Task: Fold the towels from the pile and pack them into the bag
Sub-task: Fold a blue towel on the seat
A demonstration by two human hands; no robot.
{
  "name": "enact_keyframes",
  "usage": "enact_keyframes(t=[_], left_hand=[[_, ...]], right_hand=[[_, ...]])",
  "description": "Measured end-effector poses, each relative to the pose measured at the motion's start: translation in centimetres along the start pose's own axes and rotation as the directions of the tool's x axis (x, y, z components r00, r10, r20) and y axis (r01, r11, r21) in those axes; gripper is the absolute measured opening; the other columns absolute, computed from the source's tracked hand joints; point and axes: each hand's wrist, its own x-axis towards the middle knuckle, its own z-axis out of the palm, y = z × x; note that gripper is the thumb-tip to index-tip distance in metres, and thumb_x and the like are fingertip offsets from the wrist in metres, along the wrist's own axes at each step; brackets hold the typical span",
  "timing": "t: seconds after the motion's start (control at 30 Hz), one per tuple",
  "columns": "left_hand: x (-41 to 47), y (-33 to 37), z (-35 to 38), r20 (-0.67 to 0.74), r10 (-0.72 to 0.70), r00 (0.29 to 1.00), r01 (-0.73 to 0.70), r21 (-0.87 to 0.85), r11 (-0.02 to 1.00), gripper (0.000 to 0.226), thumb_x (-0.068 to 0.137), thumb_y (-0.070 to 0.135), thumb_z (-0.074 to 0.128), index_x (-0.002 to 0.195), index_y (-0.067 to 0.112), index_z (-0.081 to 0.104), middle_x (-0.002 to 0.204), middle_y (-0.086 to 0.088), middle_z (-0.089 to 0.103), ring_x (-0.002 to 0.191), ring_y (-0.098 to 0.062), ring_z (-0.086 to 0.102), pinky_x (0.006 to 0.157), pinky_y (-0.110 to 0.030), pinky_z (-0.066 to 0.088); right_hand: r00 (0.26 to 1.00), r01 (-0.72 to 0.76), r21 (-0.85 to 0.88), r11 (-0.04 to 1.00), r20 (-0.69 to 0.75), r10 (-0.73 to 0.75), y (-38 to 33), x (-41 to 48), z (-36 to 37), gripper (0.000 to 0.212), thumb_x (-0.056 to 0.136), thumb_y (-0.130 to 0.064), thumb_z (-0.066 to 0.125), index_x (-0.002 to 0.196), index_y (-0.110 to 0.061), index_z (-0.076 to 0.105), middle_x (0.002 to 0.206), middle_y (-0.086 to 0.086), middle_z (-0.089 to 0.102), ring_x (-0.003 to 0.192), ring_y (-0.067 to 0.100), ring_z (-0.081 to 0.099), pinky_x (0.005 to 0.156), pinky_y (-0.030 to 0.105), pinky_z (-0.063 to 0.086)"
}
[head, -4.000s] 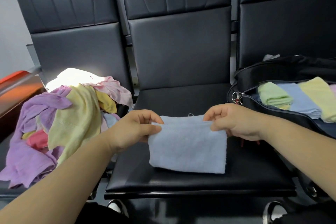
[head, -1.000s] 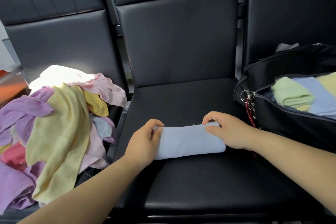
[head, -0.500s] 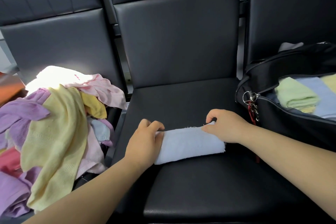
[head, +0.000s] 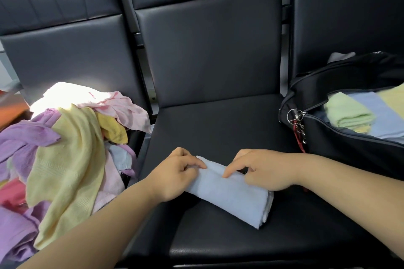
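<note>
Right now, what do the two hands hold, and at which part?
The folded blue towel. The left hand pinches its left end; the right hand grips its far edge near the middle.

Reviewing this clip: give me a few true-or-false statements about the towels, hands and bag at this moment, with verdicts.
1. The left hand and right hand both hold the folded light blue towel on the middle seat. True.
2. A folded green towel lies inside the black bag. True.
3. The bag is zipped shut. False: it is open, towels showing.
4. The pile of unfolded towels lies right of the hands. False: it lies on the left seat.
</note>
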Motion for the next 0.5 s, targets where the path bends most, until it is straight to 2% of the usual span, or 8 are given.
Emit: enact_keyframes(t=[0.1, 0.17, 0.27, 0.37, 0.43, 0.5], left_hand=[[-0.6, 0.1, 0.0, 0.070, -0.084, 0.994, 0.089, -0.067, 0.994, 0.017, 0.094, 0.045, 0.066, 0.111, 0.050, 0.069, 0.115, 0.013, 0.045, 0.112, -0.001, 0.052, 0.099, -0.019, 0.040], [-0.9, 0.4, 0.0, 0.088, -0.121, 0.989, 0.126, -0.050, 0.991, 0.023, 0.093, 0.048, 0.067, 0.115, 0.055, 0.064, 0.116, 0.011, 0.044, 0.111, -0.004, 0.053, 0.101, -0.023, 0.041], [-1.2, 0.7, 0.6, 0.112, -0.148, 0.983, 0.144, 0.043, 0.989, 0.034, 0.095, 0.047, 0.063, 0.126, 0.058, 0.054, 0.116, 0.008, 0.045, 0.110, -0.009, 0.054, 0.099, -0.023, 0.041], [-1.5, 0.6, 1.2, 0.099, -0.121, 0.988, 0.114, 0.074, 0.991, 0.037, 0.096, 0.045, 0.061, 0.129, 0.057, 0.050, 0.119, 0.008, 0.050, 0.111, -0.011, 0.054, 0.098, -0.025, 0.043], [-1.7, 0.7, 1.4, 0.070, -0.085, 0.994, 0.083, 0.041, 0.996, 0.036, 0.095, 0.038, 0.064, 0.124, 0.054, 0.053, 0.119, 0.008, 0.053, 0.110, -0.009, 0.055, 0.096, -0.025, 0.045], [-1.6, 1.0, 1.4, 0.038, -0.043, 0.998, 0.042, 0.028, 0.999, 0.036, 0.094, 0.031, 0.067, 0.121, 0.050, 0.056, 0.114, 0.008, 0.053, 0.106, -0.009, 0.056, 0.092, -0.023, 0.046]], right_hand=[[0.998, -0.030, 0.057, 0.998, -0.052, 0.033, -0.8, 0.6, 1.0, 0.026, 0.094, -0.033, 0.057, 0.113, -0.049, 0.065, 0.114, -0.010, 0.055, 0.098, 0.007, 0.056, 0.089, 0.028, 0.048], [0.997, -0.027, 0.056, 0.998, -0.071, 0.031, -1.1, 1.0, 1.4, 0.019, 0.089, -0.038, 0.066, 0.107, -0.045, 0.064, 0.110, -0.010, 0.056, 0.093, 0.009, 0.057, 0.084, 0.029, 0.049], [0.999, -0.046, 0.044, 0.998, -0.025, 0.047, -1.4, 1.3, 1.4, 0.023, 0.087, -0.036, 0.070, 0.107, -0.043, 0.060, 0.105, -0.013, 0.053, 0.084, 0.010, 0.054, 0.070, 0.025, 0.045], [0.996, -0.083, 0.081, 0.993, 0.029, 0.081, -1.7, 1.2, 1.4, 0.029, 0.087, -0.032, 0.071, 0.108, -0.046, 0.057, 0.099, -0.013, 0.051, 0.081, 0.011, 0.054, 0.066, 0.024, 0.044], [0.991, -0.121, 0.157, 0.980, 0.080, 0.110, -1.8, 1.1, 1.4, 0.032, 0.086, -0.031, 0.073, 0.107, -0.049, 0.057, 0.104, -0.010, 0.053, 0.086, 0.015, 0.060, 0.068, 0.027, 0.049], [0.986, -0.141, 0.193, 0.971, 0.121, 0.119, -1.8, 0.9, 1.3, 0.036, 0.083, -0.033, 0.074, 0.105, -0.056, 0.056, 0.112, -0.004, 0.056, 0.091, 0.024, 0.065, 0.070, 0.037, 0.053]])
